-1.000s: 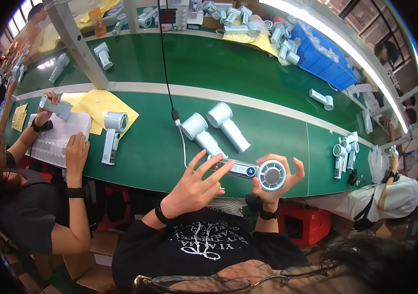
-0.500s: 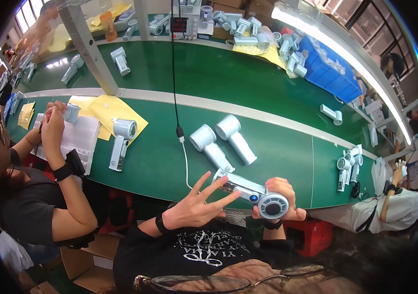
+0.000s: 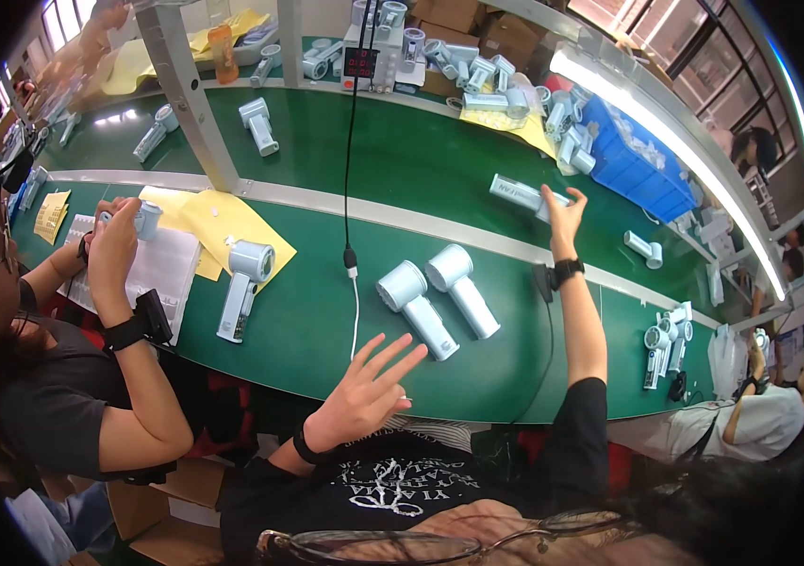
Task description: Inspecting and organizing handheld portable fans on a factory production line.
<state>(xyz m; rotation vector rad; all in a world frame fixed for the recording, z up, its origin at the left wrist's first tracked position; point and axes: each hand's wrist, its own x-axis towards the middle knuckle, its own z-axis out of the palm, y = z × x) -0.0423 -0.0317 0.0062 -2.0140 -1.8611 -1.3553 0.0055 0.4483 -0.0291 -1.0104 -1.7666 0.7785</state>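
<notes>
In the head view, the right grip point(image 3: 565, 223) reaches past the rail point(image 3: 307, 197) to the far side, at the right end of a fan point(image 3: 515, 193) whose handle points left, away from the palm. Whether the fingers clamp it cannot be told. The left grip point(image 3: 359, 404), fingers apart, is over the near edge of the bench point(image 3: 307, 330), just beside two fans point(image 3: 421, 315) and a white cable point(image 3: 356, 311).

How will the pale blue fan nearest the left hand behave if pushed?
The fan should be stiff: its body looks hard. Its long handle would probably make it pivot, not roll. Its smooth surface may be slippery.
</notes>
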